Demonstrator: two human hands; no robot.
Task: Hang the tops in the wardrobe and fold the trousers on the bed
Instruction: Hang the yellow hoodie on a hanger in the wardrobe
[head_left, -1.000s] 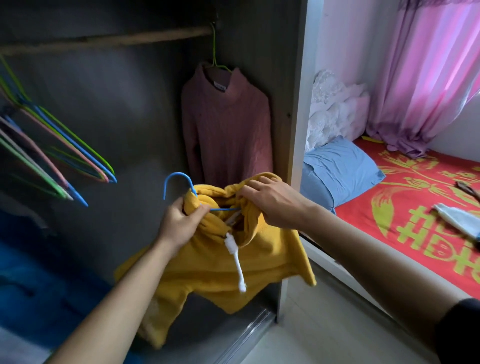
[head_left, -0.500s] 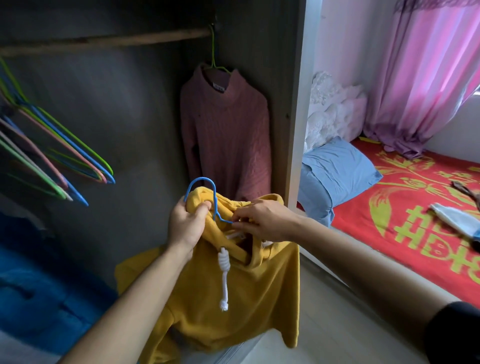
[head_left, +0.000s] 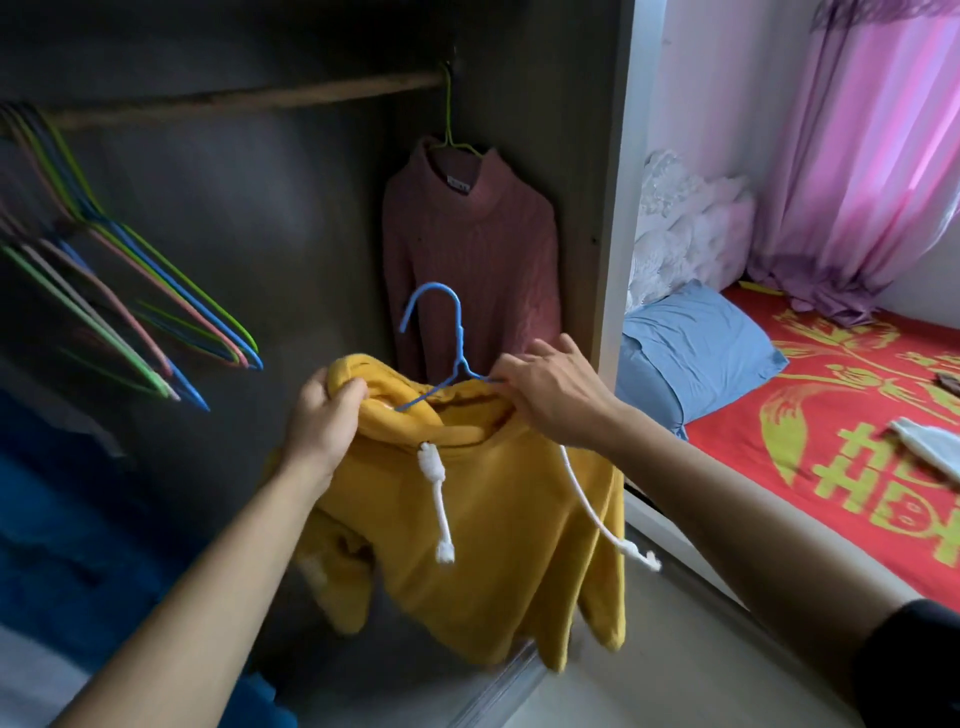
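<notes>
The main risk I see is the yellow hoodie (head_left: 483, 519) sliding off the blue hanger (head_left: 457, 332) before it reaches the rail (head_left: 249, 98). Only the hanger's neck and hook stand clear above the collar, and the fabric on the left side is bunched in a thick roll instead of lying over the hanger's shoulder, so that side could slump off as soon as it is let go. The hood's weight and the two white drawstrings (head_left: 439, 499) dangling at the front could pull the garment lopsided. The hook also has to go up past the maroon sweater (head_left: 478, 260) hanging at the right end of the rail inside the wardrobe (head_left: 597, 208), and I judge a snag on its knit possible. The hoodie itself hangs in front of the open wardrobe, well below the rail, held up between both hands. On my left hand (head_left: 324, 421) the fingers (head_left: 345, 389) are curled tight round the rolled collar and hood fabric at the hanger's left end. On my right hand (head_left: 556, 395) the fingers (head_left: 511, 371) are bent down and pinch the neckline where the hanger's right arm goes under it. I cannot tell whether they grip the wire as well as the cloth. The spare hangers (head_left: 156, 301) hang well apart to the left.
</notes>
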